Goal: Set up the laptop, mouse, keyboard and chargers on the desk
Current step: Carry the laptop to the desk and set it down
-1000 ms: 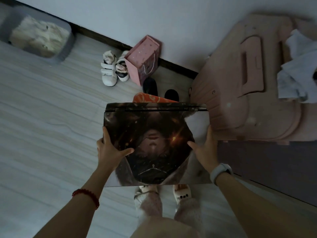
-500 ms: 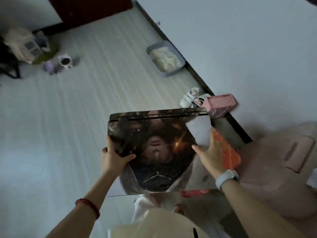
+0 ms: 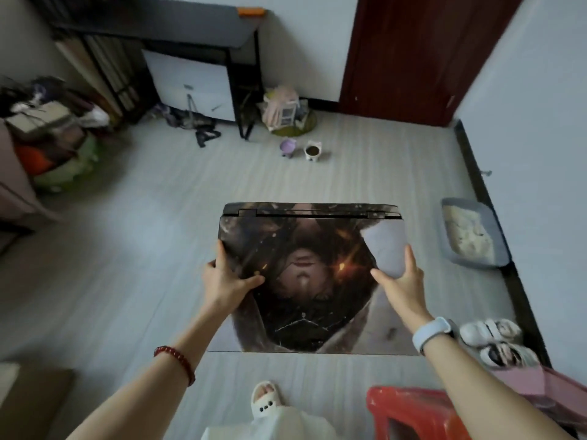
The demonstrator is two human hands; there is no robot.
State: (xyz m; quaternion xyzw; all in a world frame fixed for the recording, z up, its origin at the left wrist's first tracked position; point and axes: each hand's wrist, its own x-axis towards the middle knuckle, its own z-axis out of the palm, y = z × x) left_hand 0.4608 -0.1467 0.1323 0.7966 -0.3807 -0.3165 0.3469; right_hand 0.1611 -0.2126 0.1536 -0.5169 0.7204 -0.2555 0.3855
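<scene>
Laptop [image 3: 309, 277] edge-held, hands [image 3: 227, 282] opposite.

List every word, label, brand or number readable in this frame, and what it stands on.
None can be read.
The laptop, held by the left hand and right hand, has a printed picture on its lid but no legible lettering.
Small marks on the white panel under the desk: too blurred to read.
</scene>
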